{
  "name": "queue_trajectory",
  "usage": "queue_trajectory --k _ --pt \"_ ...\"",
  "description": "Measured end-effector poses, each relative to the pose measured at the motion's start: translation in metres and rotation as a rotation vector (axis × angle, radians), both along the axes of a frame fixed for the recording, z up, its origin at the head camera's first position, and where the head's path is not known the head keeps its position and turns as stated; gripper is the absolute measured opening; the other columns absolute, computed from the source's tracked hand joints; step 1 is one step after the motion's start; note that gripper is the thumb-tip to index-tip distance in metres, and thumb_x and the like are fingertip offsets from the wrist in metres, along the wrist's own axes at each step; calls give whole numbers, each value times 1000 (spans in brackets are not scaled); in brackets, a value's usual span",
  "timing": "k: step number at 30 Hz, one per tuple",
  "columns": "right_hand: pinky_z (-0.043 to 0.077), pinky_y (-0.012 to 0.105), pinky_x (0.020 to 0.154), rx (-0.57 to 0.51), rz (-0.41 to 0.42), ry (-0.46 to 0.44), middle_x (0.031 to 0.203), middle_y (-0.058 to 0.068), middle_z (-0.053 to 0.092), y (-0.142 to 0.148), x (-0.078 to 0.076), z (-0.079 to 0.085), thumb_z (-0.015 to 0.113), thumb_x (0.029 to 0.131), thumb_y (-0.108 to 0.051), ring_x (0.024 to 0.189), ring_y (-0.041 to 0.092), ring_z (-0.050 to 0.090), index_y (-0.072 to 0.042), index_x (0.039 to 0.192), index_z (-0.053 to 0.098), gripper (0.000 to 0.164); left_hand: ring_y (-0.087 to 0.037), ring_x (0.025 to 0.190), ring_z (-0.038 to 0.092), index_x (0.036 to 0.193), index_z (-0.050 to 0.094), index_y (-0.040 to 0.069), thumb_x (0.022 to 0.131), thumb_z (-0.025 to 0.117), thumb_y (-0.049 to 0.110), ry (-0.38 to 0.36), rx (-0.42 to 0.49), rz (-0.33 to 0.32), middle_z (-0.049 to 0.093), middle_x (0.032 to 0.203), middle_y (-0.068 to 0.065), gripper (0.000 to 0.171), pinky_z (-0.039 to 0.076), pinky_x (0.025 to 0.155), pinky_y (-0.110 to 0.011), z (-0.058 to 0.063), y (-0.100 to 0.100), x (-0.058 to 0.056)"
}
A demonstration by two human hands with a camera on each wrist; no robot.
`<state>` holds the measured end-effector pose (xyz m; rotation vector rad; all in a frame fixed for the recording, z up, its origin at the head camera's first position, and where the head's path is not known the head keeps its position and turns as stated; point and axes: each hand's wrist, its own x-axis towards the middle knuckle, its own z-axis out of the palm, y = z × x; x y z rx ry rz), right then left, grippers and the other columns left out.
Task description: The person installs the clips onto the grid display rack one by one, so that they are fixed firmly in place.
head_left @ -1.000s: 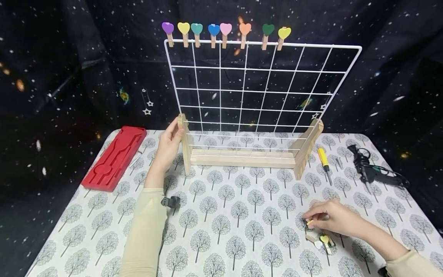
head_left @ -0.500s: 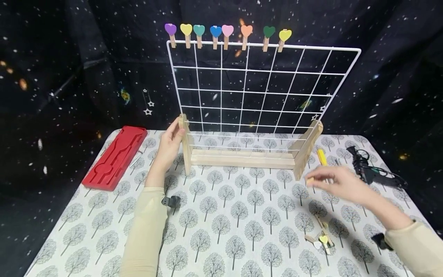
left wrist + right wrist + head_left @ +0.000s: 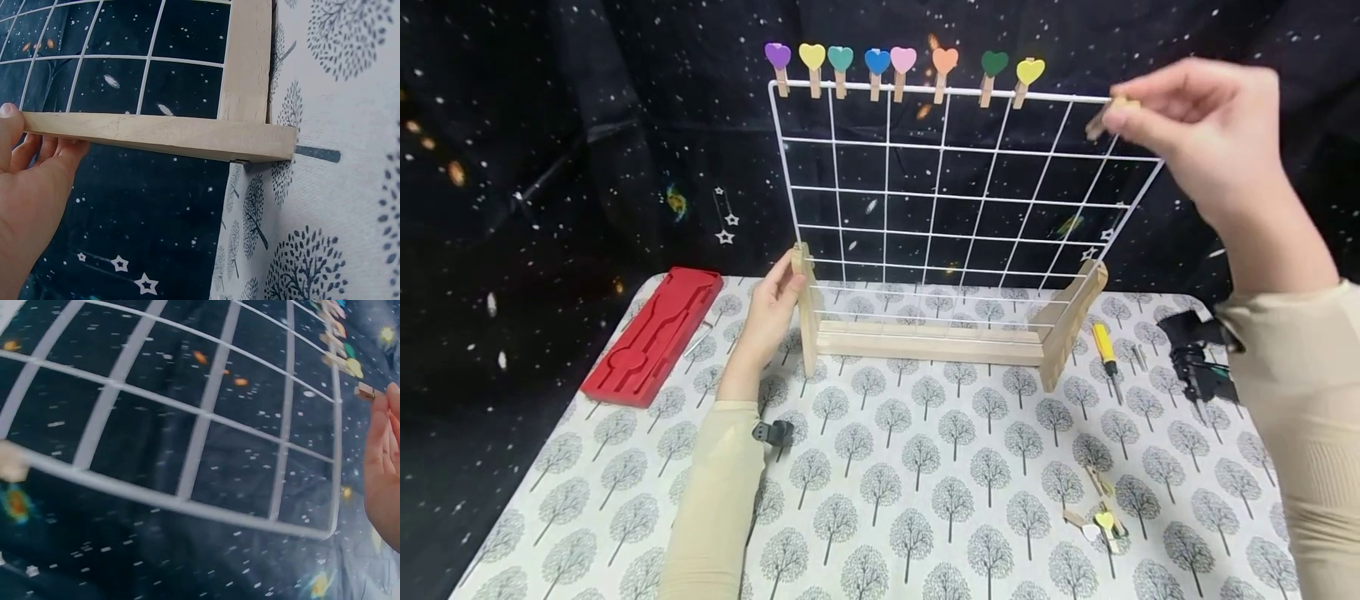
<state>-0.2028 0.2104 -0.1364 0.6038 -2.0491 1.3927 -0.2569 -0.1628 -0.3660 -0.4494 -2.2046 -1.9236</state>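
Clothespin (image 3: 1097, 125) pinched in the right hand (image 3: 1228, 133), poking down-left beside the white grid's (image 3: 943, 147) top bar (image 3: 1067, 97) near its right end, nowhere near the left hand (image 3: 770, 310) gripping the grid's left support (image 3: 808, 333).

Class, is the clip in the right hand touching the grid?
Apart. The right wrist view shows it: backdrop is visible between the clip's tip and the grid.
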Motion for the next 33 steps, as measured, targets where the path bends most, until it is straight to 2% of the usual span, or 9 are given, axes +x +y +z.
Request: queue_trajectory --k 2,5,7,9,13,18,24,30,33 --pt "47 16 62 -14 -7 -17 74 7 68 -3 -8 13 71 67 -2 65 13 62 12 84 64 23 -18 126 31 137 27 10 91 43 22 -4 0 -5 32 138 -11 50 26 105 -29 5 2 4" --pt "46 14 65 101 -109 -79 76 1 68 -7 -15 28 72 68 -9 68 9 61 4 84 67 21 -19 125 32 136 26 8 91 43 18 -3 0 -9 33 137 -12 49 26 105 -28 10 3 6" --pt "45 14 77 132 -115 -124 78 0 68 -8 -20 36 72 68 -11 70 8 61 0 82 69 19 -19 125 32 136 27 8 91 43 18 1 6 -12 33 137 -12 49 26 105 -28 10 3 4" --pt "38 17 91 186 -149 -184 79 -4 67 -8 -25 41 71 70 -17 74 7 59 -4 85 69 20 -19 125 32 136 27 8 91 43 18 2 11 -12 32 137 -12 49 26 105 -27 11 4 3" --pt "22 24 105 286 -209 -282 78 -11 63 -8 -34 45 67 73 -27 82 5 53 -9 94 68 27 -19 125 32 136 26 8 91 43 19 -7 12 -8 32 138 -13 50 26 105 -27 11 4 3" --pt "27 26 100 382 -236 -313 73 -15 63 -9 -39 40 66 73 -30 85 4 49 -10 97 67 31 -20 125 33 136 27 8 91 43 18 -3 11 -12 33 137 -13 49 27 104 -28 9 4 3" --pt "31 26 100 355 -214 -341 71 -15 64 -9 -39 37 68 71 -28 82 4 55 -9 97 67 32 -20 124 33 136 27 9 91 43 18 1 14 -14 33 137 -12 49 28 104 -28 7 4 3" --pt "37 18 76 409 -248 -306 70 -17 62 -12 -38 35 68 72 -30 81 4 49 -13 99 67 32 -20 124 34 136 27 10 91 44 19 -4 23 -10 34 136 -12 49 28 104 -28 5 3 3" --pt "38 19 77 415 -258 -296 73 -18 61 -12 -37 34 68 72 -31 83 5 48 -15 101 66 34 -19 125 33 136 27 10 91 43 20 -9 24 -5 33 137 -12 49 27 104 -27 4 2 3"
